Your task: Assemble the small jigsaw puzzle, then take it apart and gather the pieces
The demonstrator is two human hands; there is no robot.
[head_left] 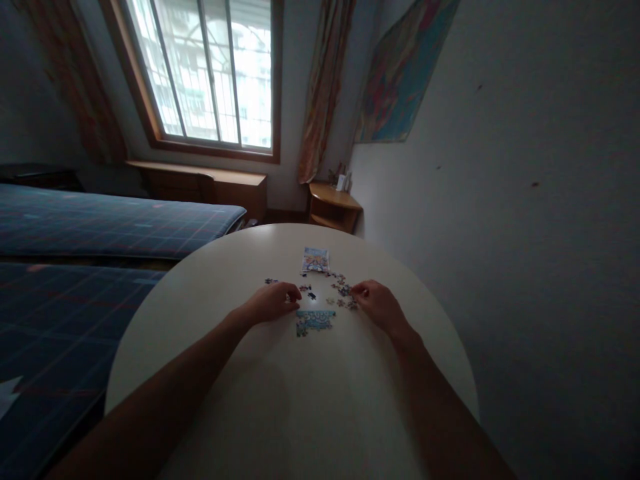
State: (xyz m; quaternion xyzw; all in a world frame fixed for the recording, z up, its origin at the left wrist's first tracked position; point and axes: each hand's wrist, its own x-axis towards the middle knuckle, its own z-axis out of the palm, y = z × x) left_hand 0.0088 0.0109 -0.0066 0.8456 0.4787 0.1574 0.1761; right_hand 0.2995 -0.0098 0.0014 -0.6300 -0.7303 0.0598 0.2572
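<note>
Joined puzzle pieces lie just beside left fingers, apart from right fingers; whether either pinches, I cannot tell

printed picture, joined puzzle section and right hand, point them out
Printed picture (315, 259), head view: middle of its face
Joined puzzle section (315, 320), head view: its middle
Right hand (379, 305), head view: back of the hand
</note>
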